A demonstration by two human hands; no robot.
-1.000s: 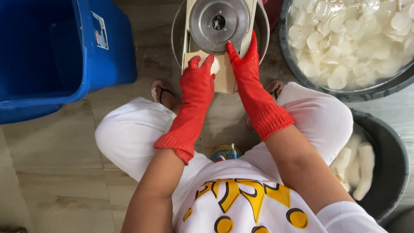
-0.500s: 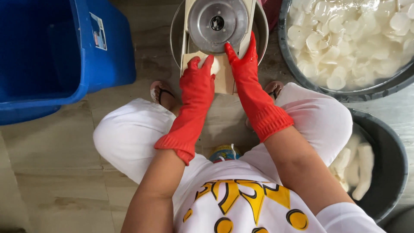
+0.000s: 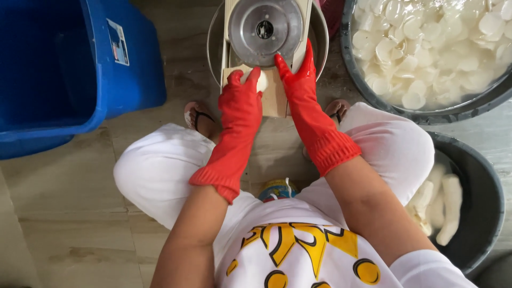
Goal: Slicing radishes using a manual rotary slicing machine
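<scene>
Both my hands wear red rubber gloves. My left hand (image 3: 241,101) grips a small white peeled root piece (image 3: 261,81) and presses it on the wooden board (image 3: 274,98) just below the round metal slicer disc (image 3: 265,30). My right hand (image 3: 297,80) rests with fingers spread against the disc's lower right edge and the wooden frame. The slicer sits over a metal basin (image 3: 215,37) between my feet.
A large blue plastic bin (image 3: 80,64) stands at the left. A dark basin of white slices in water (image 3: 426,48) is at the upper right. Another dark tub (image 3: 469,213) with whole peeled white roots (image 3: 450,205) is at my right knee. Tiled floor lies below.
My hands stay at the slicer; the left hand has shifted slightly with the white piece toward the disc. The view has moved a little.
</scene>
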